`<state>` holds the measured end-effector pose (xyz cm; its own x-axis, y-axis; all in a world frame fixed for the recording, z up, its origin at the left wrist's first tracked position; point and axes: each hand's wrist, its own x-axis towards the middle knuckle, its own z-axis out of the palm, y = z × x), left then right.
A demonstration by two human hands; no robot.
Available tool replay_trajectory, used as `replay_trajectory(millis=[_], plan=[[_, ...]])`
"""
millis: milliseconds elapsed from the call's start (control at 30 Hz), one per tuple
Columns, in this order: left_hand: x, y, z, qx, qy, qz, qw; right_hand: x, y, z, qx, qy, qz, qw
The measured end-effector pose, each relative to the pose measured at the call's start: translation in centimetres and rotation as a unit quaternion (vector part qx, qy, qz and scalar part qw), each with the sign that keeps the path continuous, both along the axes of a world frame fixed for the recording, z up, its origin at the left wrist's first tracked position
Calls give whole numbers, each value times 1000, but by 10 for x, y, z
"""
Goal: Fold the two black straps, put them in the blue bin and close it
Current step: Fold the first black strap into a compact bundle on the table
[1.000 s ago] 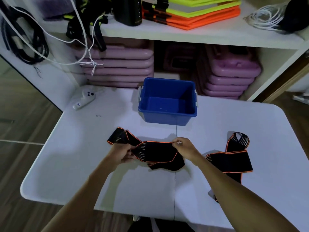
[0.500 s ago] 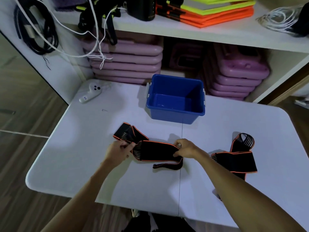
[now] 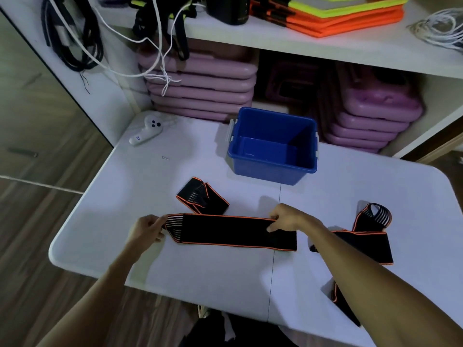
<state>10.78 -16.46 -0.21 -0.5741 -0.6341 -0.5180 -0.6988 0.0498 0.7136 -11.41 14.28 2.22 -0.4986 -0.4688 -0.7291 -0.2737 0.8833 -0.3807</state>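
- White shelving [image 3: 288, 43] fills the background, with stacked purple cases [image 3: 203, 86] in its lower bays and folded orange and neon-yellow vests [image 3: 333, 16] on top.
- Black cables [image 3: 72, 38] and white cords [image 3: 160, 61] hang at the shelf's left end.
- Before it stands a white table [image 3: 200, 266] with rounded corners.
- An open blue bin [image 3: 273, 146], with nothing visible inside, sits toward the table's far edge, pale latches on both sides; no lid is in view.
- One black strap [image 3: 230, 231] with orange edging lies stretched flat across the middle of the table, its far end doubled back into a loose heap toward the bin.
- The left hand [image 3: 147, 230] pinches the strap's striped elastic end between thumb and fingertips.
- The right hand [image 3: 288, 217] pinches the upper edge of the same strap near its right end, fingers curled over the cloth.
- The second black strap [image 3: 363, 244] lies crumpled at the right, partly hidden by the right forearm, one end trailing toward the near edge.
- A white handheld controller [image 3: 146, 131] rests at the far left corner, well apart from the straps.
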Motion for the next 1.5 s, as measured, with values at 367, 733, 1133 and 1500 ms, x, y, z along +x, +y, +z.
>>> replay_trajectory(millis=[367,733,1133,1500], plan=[[4,-12,-17,-166,-26,-59,984,46,18,-22,-55,231,87,968],[-14,-20,4,-203,-75,-145,966,54,8,-19,-98,238,27,966],[-100,23,20,-485,-4,-481,731,57,-103,-27,-93,129,-146,976],[-110,5,25,-322,169,-285,887,50,-125,-27,-213,81,-269,936]])
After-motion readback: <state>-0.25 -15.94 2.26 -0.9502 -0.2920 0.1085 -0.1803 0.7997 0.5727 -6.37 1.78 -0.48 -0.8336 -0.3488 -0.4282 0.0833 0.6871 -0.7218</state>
